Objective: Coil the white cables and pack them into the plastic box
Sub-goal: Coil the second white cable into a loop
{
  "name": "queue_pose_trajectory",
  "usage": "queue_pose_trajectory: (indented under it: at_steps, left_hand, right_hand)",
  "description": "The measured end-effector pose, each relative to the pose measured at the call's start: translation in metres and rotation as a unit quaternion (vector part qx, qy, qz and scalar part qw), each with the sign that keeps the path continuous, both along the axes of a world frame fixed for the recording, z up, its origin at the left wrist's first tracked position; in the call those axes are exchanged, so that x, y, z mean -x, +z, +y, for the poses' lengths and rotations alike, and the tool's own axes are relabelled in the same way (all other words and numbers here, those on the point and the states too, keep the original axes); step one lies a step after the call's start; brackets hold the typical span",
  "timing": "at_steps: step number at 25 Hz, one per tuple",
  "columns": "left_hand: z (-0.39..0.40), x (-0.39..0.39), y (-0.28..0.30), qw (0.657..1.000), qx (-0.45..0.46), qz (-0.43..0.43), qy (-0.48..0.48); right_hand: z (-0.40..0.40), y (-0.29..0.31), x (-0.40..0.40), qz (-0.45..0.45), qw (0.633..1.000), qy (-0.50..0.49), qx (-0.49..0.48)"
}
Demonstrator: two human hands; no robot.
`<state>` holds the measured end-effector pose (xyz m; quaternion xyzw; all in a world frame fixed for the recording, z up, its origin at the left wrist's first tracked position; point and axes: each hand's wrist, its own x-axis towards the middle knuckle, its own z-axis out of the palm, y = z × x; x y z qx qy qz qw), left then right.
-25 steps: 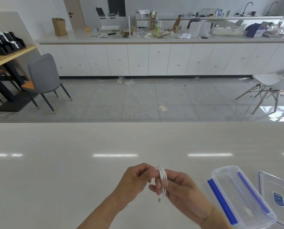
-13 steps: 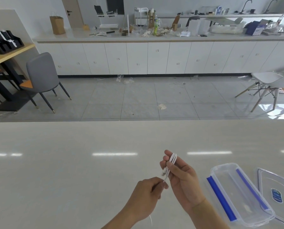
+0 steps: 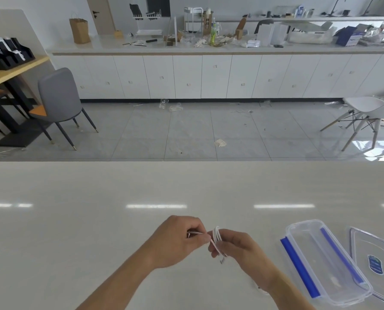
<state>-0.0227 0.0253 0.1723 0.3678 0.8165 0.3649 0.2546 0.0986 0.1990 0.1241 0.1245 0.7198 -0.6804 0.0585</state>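
Two bare hands meet above a pale table [image 3: 97,220]. The right hand [image 3: 238,251] grips a small coil of white cable [image 3: 216,237], its loops standing upright between the curled fingers and thumb. The left hand [image 3: 180,239] pinches a loose strand that runs across to the coil. A connector seems to dangle just below the right fingers. The open plastic box [image 3: 325,262] sits well to the right, its lid [image 3: 374,262] beside it.

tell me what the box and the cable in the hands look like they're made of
Box: clear hard plastic, glossy; the table shows through it, with blue clips along the sides.
Cable: white, smooth, probably rubbery plastic sheath; it bends into tight loops.
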Motion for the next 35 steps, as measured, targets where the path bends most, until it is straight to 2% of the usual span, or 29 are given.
queue_pose_trajectory:
  at_steps: [3, 6, 12, 16, 20, 23, 26, 28, 30, 35]
  left_hand:
    - [-0.002, 0.010, 0.008, 1.000, -0.013, -0.004, -0.025]
    - [-0.002, 0.017, 0.009, 0.997, -0.057, -0.047, -0.022]
    - [0.004, 0.008, -0.015, 0.973, -0.156, -0.168, 0.039]
    - [0.015, -0.015, -0.040, 0.959, -0.158, -0.216, 0.089]
    - [0.024, -0.034, -0.051, 0.976, -0.114, -0.156, 0.104]
    - [0.023, -0.041, -0.049, 0.987, -0.074, -0.109, 0.090]
    - [0.019, -0.040, -0.042, 0.993, -0.053, -0.086, 0.066]
    - [0.016, -0.037, -0.037, 0.997, -0.024, -0.063, 0.047]
    - [0.013, -0.034, -0.031, 0.999, 0.004, -0.037, 0.033]
    - [0.006, -0.021, -0.016, 0.998, 0.048, 0.032, 0.013]
  right_hand:
    - [0.001, 0.009, -0.003, -0.022, 0.997, 0.064, 0.041]
    - [0.001, 0.012, -0.004, -0.013, 0.993, 0.091, 0.076]
    - [0.002, 0.022, -0.002, 0.079, 0.953, 0.090, 0.277]
    - [-0.003, 0.025, 0.007, 0.141, 0.913, -0.019, 0.382]
    - [-0.001, 0.020, 0.019, 0.173, 0.883, -0.184, 0.396]
    - [0.000, 0.012, 0.021, 0.159, 0.887, -0.256, 0.350]
    - [-0.002, 0.004, 0.017, 0.132, 0.933, -0.275, 0.192]
    - [-0.004, -0.002, 0.015, 0.107, 0.962, -0.247, 0.054]
    - [-0.004, -0.005, 0.014, 0.084, 0.975, -0.203, -0.029]
    - [0.005, -0.014, 0.006, 0.054, 0.991, -0.069, -0.097]
